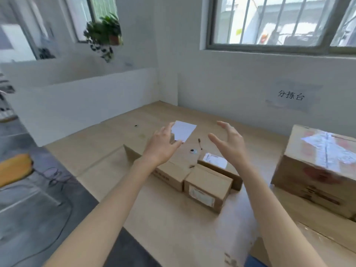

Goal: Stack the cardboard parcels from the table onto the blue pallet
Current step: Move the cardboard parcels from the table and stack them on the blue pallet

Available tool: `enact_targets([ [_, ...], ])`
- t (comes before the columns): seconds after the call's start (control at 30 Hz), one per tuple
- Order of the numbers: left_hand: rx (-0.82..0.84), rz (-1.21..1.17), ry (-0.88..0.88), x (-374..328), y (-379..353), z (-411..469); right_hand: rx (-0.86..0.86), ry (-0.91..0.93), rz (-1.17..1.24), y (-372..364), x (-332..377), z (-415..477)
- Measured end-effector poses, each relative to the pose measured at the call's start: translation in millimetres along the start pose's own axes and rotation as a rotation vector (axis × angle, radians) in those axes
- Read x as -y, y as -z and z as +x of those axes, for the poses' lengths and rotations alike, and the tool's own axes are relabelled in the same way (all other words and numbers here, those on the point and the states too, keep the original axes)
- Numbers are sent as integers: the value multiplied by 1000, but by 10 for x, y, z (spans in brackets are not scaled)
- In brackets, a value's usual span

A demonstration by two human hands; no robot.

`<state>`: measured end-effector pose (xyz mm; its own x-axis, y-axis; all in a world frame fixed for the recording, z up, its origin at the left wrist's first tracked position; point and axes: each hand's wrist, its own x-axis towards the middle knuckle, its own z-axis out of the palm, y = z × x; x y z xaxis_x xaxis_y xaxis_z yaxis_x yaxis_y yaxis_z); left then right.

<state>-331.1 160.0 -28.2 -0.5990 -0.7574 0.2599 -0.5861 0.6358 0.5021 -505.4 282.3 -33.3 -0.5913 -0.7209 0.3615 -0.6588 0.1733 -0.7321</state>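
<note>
On the left, my left hand (163, 145) hovers with fingers spread and nothing in it, above the long parcel (165, 174). Just beside that parcel lie the small parcel (208, 187) and, behind it, a labelled parcel (215, 162), both below the gap between my hands. My right hand (229, 140) is empty too, fingers loosely curved. The big parcel (316, 170) sits well to its right. All four are on the counter (96, 166) and I see no pallet, so I judge most of the stacking remains.
</note>
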Motion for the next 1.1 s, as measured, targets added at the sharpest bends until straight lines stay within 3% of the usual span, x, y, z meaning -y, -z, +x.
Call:
enact_targets([
  [0.3, -10, 48, 198, 1712, 431, 437, 154, 13, 20, -1715, 476, 640],
  [0.57, 91, 80, 258, 3049, 185, 1355, 269, -101, -20, -3255, 223, 1359],
  [0.8, 278, 83, 226, 3938, -369, 2252, 361, -271, -238, -4377, -326, 1789],
  [1.1, 655, 135, 200, 4656, -1126, 2779, 468, -496, -469, -5018, -703, 1681],
])
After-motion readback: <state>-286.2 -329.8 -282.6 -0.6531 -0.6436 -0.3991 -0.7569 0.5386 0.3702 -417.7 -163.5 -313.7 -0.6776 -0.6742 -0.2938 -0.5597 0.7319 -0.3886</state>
